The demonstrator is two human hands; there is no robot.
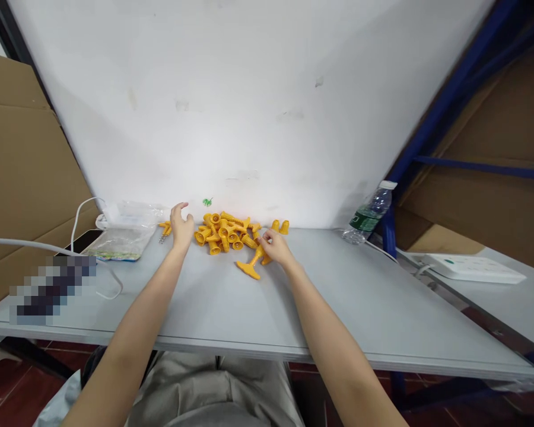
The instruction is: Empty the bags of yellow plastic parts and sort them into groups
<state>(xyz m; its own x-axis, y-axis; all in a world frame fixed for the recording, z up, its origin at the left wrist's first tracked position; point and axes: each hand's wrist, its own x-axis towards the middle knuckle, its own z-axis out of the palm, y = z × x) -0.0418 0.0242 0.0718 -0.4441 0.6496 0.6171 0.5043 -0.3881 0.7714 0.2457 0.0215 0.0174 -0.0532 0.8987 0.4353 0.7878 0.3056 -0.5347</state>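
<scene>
- You are pinching, it seems, the stem of a yellow, T-shaped plastic piece (248, 270) between your right hand's (277, 246) thumb and fingers, probably picking it out.
- It is sitting at the near right edge of a heap of yellow plastic parts (225, 232), on or just above the light-grey tabletop (231, 311).
- Your left hand (182, 230) is hovering open and empty, left of the heap.
- The next move is likely calling for a steady pinch, clear of neighbouring parts.
- The stem is pointing away and rightward; the crossbar's long axis is slanting nearer you rightward.
</scene>
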